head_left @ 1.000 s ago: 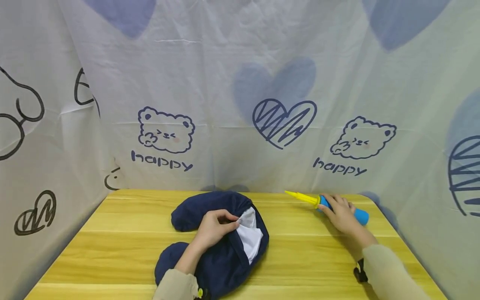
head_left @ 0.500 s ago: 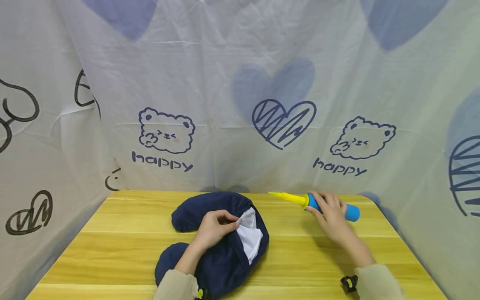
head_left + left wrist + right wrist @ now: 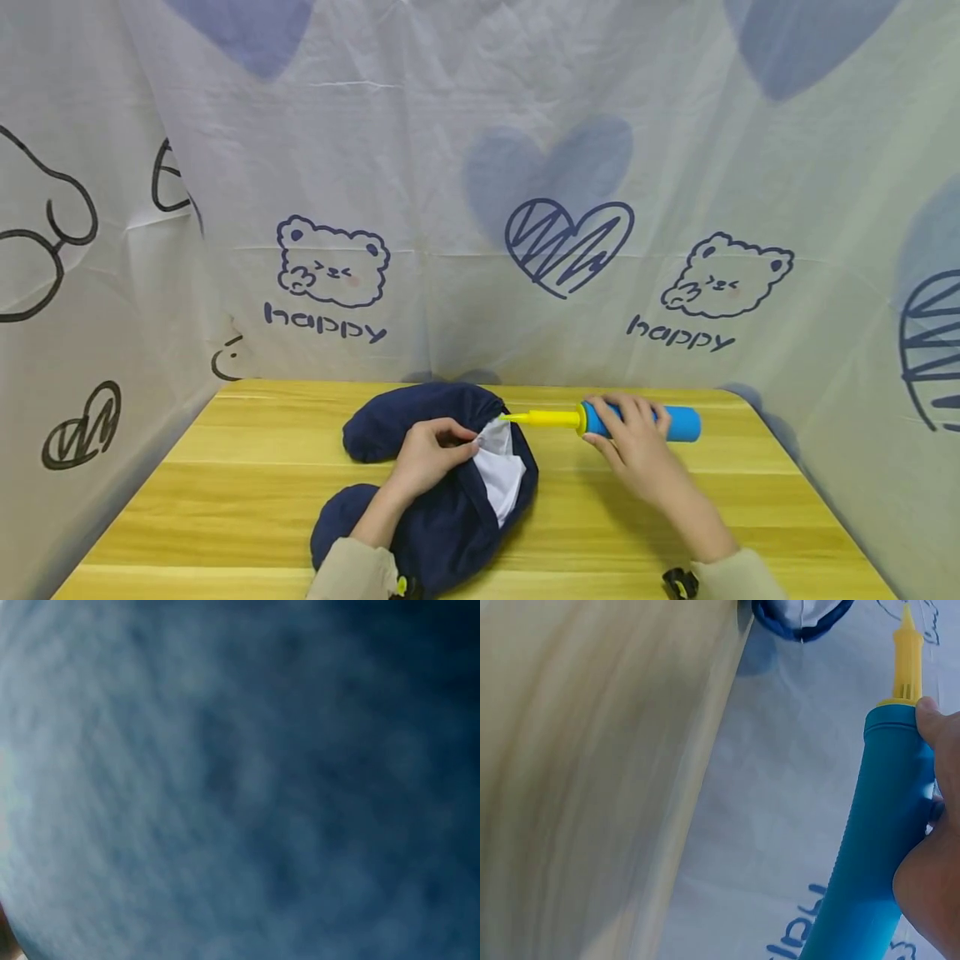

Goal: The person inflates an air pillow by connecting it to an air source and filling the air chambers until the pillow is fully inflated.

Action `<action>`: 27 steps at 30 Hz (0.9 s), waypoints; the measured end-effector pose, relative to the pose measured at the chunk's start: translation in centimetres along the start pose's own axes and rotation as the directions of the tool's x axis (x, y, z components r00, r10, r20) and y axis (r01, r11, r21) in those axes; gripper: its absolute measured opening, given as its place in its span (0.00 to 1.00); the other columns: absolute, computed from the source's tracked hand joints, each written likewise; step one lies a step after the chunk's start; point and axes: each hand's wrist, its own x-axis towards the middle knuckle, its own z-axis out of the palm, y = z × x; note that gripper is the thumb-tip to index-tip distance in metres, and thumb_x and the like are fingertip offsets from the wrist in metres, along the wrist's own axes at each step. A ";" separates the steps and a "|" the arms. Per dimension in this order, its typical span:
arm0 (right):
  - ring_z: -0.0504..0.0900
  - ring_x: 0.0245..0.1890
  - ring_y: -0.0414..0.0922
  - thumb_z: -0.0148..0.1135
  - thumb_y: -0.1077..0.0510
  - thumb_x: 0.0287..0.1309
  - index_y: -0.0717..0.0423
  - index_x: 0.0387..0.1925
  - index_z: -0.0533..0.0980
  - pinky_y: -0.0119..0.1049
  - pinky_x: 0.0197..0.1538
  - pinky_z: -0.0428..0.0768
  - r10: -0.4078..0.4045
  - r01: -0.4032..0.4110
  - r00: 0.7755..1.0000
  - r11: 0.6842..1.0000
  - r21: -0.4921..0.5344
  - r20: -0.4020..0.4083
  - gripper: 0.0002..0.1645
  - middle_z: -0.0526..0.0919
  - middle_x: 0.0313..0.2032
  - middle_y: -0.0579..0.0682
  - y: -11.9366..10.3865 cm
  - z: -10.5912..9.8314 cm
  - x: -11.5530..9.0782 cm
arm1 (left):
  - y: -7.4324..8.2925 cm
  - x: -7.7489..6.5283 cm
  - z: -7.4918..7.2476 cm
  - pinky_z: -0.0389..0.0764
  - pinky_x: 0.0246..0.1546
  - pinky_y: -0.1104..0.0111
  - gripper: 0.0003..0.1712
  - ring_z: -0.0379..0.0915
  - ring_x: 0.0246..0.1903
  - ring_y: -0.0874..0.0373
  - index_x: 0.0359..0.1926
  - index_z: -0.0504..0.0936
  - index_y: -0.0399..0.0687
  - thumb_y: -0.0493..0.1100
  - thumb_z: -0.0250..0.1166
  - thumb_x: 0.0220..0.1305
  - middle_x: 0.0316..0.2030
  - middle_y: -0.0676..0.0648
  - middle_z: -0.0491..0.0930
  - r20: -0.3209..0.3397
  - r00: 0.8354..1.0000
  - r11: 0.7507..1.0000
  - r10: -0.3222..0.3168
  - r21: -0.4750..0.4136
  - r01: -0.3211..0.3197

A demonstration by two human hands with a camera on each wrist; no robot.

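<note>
a navy u-shaped neck pillow (image 3: pixel 457 533) lies on the wood-grain tabletop (image 3: pixel 225 500), its two rounded ends facing left. its fabric looks soft and matte, slightly creased, and a long opening on the curved right side bares crumpled white inner material (image 3: pixel 501 483). the left hand (image 3: pixel 431 454) pinches the pillow at the opening's edge between thumb and forefinger; which layer is caught i cannot tell. the right hand (image 3: pixel 637 442) grasps a blue hand pump (image 3: pixel 684 424), a smooth cylinder with a yellow collar and tapering yellow nozzle (image 3: pixel 551 418). the pump is nearly level, its tip at the opening's upper end; contact is unclear.
</note>
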 end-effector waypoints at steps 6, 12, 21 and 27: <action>0.71 0.59 0.63 0.65 0.49 0.70 0.52 0.69 0.73 0.71 0.62 0.56 -0.034 0.037 0.997 0.998 -0.048 0.067 0.29 0.74 0.58 0.60 -1.2 0.5 -0.1 | 0.0 0.0 0.0 0.80 0.34 0.72 0.05 0.80 0.30 0.61 0.37 0.91 0.45 0.38 0.78 0.59 0.35 0.50 0.89 -0.011 1.000 1.000 -0.010 0.023 0.010; 0.71 0.60 0.62 0.68 0.50 0.67 0.52 0.68 0.74 0.69 0.63 0.56 -0.041 0.048 0.994 0.997 -0.060 0.104 0.30 0.75 0.57 0.59 -1.6 1.0 -0.2 | 0.3 0.0 0.1 0.81 0.35 0.72 0.04 0.82 0.32 0.61 0.37 0.92 0.47 0.37 0.77 0.60 0.35 0.50 0.89 -0.011 1.000 0.999 -0.022 0.026 0.022; 0.72 0.60 0.62 0.68 0.49 0.67 0.52 0.67 0.75 0.70 0.63 0.58 -0.018 0.027 0.995 0.996 -0.086 0.102 0.30 0.75 0.57 0.59 -1.5 1.2 -0.5 | 0.4 -0.1 0.2 0.80 0.34 0.72 0.05 0.81 0.32 0.60 0.38 0.92 0.45 0.38 0.78 0.59 0.36 0.49 0.89 -0.010 1.000 1.000 -0.003 0.025 0.003; 0.73 0.60 0.62 0.68 0.48 0.67 0.51 0.67 0.75 0.70 0.62 0.58 -0.014 0.023 0.996 0.995 -0.099 0.091 0.30 0.75 0.56 0.58 -1.5 1.5 -0.7 | 0.2 -0.1 0.3 0.80 0.34 0.72 0.05 0.81 0.31 0.61 0.37 0.92 0.46 0.37 0.78 0.59 0.36 0.49 0.89 -0.022 1.000 0.999 0.003 0.033 -0.002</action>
